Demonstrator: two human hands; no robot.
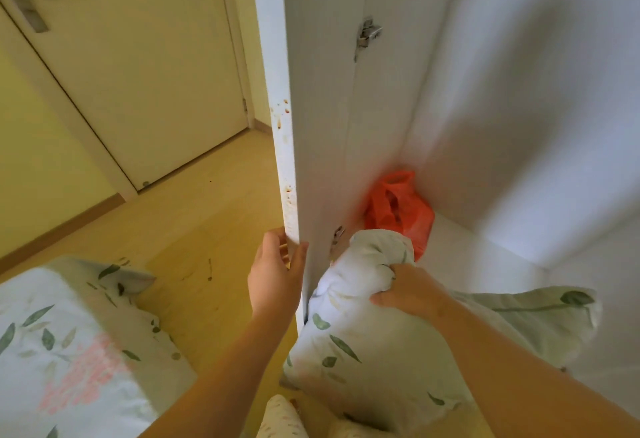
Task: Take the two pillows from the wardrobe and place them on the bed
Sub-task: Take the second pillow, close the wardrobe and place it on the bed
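A bedroom with a pale wooden floor (194, 216), a cream room door (138, 67) at the back left, and an open white wardrobe (519, 108) filling the right side.

The left hand (275, 275) grips the free edge of the wardrobe door (322, 126) low down, with the fingers curled round the outer side and the thumb on the inner face. The right hand (405, 290) is closed tight on a bunched-up end of a pillow (363, 344), white with green leaves. The pillow is at the wardrobe's open front, just beside the lower end of the wardrobe door, and its lower end reaches toward the person's legs.

Behind the right forearm, more leaf-printed cloth (536, 313) spreads toward the right over the wardrobe bottom. I cannot tell whether it is a second pillow or part of the same one.

Beyond the pillow, an orange plastic bag (401, 209) sits in the back left corner of the wardrobe bottom. A metal hinge (369, 34) shows higher up on the door's inner face.

At the lower left, well apart from the pillow, is the corner of the bed (69, 351), covered in matching leaf-printed bedding.
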